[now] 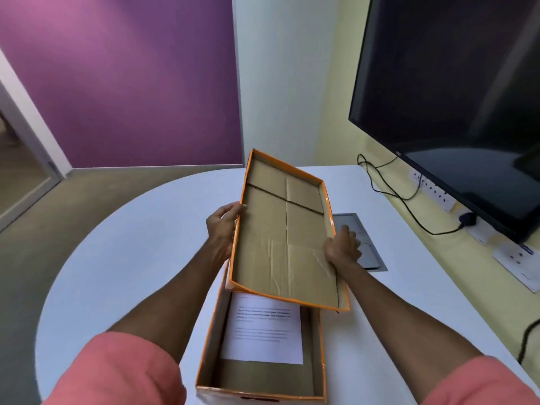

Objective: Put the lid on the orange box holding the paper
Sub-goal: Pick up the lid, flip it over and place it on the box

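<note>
The orange box [209,343] stands open on the white table right in front of me, with a printed sheet of paper [263,331] lying flat inside it. Above its far end I hold the orange lid [280,229], tilted up so its brown cardboard inside faces me. My left hand [223,226] grips the lid's left long edge. My right hand [342,247] grips the right long edge. The lid's near edge hangs just over the box's far part and hides that end.
A round white table [125,244] carries the box. A grey socket panel [362,244] is set in the table behind my right hand. A large dark screen [455,97] hangs on the right wall, with black cables [394,194] and wall sockets below it.
</note>
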